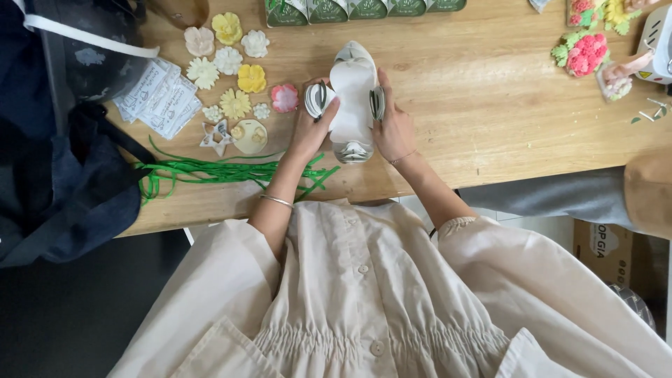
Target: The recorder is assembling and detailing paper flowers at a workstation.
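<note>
A white folded paper box (352,98) with pointed ends lies on the wooden table (476,91) in front of me. My left hand (313,126) grips its left side, fingers curled over a rounded flap. My right hand (392,122) presses against its right side, fingers stretched along the edge. Both hands hold the box between them. A thin bracelet sits on each wrist.
Left of the box lie several small moulded flowers (227,59) in white, yellow and pink, small clear packets (157,94) and green ribbon (210,171). Green packages (350,10) line the far edge. Another person's sleeve (647,189) and pink flower pieces (586,52) are at right. A dark bag (63,175) is at left.
</note>
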